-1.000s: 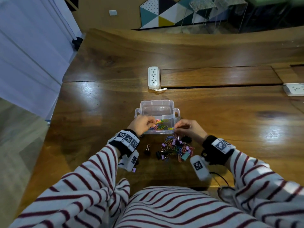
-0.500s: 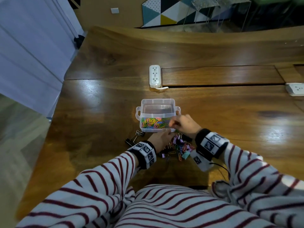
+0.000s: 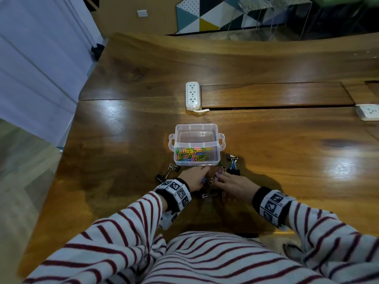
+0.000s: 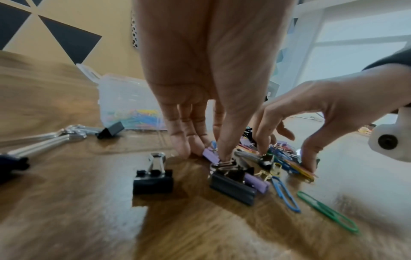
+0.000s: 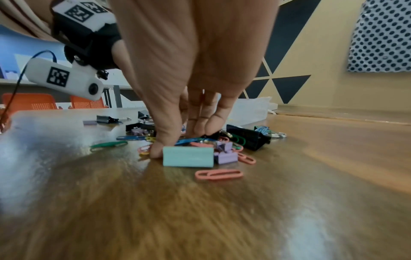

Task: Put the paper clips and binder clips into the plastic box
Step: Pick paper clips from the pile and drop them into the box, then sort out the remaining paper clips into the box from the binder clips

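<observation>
The clear plastic box (image 3: 217,128) stands open ahead of me, with coloured paper clips (image 3: 192,155) in its near part. Just in front of it lies a mixed pile of clips (image 3: 211,182). My left hand (image 4: 204,153) reaches down into the pile, thumb and fingers pinching a purple binder clip (image 4: 211,156) beside a black binder clip (image 4: 232,189). My right hand (image 5: 177,142) claws down on the pile's other side, thumb and fingers gathering paper clips (image 4: 298,168). A teal binder clip (image 5: 188,157) and a pink paper clip (image 5: 219,175) lie by its thumb.
More black binder clips lie to the left (image 3: 166,173) and right (image 3: 232,163) of the box's front. A white power strip (image 3: 192,95) sits behind the box, and another (image 3: 368,112) is at the far right. The wooden table (image 3: 287,156) stretches wide all around.
A second ago both hands were at the box's near edge. The left hand dropped to the pile first, and the right hand has now come back down onto it too.
</observation>
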The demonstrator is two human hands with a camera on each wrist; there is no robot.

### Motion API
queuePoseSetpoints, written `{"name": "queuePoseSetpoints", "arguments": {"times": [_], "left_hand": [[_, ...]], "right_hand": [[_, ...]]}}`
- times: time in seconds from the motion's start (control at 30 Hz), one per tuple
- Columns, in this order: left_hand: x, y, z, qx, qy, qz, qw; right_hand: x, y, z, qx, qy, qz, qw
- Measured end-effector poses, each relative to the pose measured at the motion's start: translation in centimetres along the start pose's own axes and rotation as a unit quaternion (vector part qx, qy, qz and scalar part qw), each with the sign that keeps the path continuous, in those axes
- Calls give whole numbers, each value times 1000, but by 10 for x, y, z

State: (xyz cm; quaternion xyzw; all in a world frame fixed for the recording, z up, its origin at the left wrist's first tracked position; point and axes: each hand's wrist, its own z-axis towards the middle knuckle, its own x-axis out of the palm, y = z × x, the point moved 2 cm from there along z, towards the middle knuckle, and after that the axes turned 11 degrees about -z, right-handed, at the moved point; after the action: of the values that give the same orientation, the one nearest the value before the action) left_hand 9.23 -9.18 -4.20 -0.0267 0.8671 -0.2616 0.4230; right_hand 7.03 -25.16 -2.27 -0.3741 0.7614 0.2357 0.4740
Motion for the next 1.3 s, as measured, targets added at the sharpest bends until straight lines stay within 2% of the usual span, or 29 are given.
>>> {"name": "queuePoseSetpoints", "arguments": {"times": [0.2, 0.3, 0.47, 0.6, 0.73, 0.9, 1.03, 1.2, 1.3], "left_hand": [[0, -2, -1, -10, -17, 2, 1000], [-5, -9, 0, 10, -28, -3, 1000], [-4, -23, 4, 64, -45, -14, 997], [11, -30, 5, 91, -38, 5, 995], [15, -32, 5, 86, -55, 5, 995], [9, -27, 11, 43, -8, -10, 999], [-1, -19, 9, 41, -26, -97, 994], [-28, 3, -12, 22, -69, -248, 966], [-48, 21, -22, -2, -110, -282, 953]], "right_hand": [[8, -10, 3, 6, -98, 4, 995], [10, -10, 3, 13, -74, 42, 996], [15, -18, -4, 38, -111, 147, 982], [18, -26, -7, 60, -107, 163, 979], [25, -33, -13, 95, -97, 150, 979], [25, -40, -15, 118, -104, 182, 971], [30, -54, -24, 173, -148, 203, 952], [38, -52, -29, 267, -76, 214, 936], [36, -42, -24, 290, -68, 231, 926]]}}
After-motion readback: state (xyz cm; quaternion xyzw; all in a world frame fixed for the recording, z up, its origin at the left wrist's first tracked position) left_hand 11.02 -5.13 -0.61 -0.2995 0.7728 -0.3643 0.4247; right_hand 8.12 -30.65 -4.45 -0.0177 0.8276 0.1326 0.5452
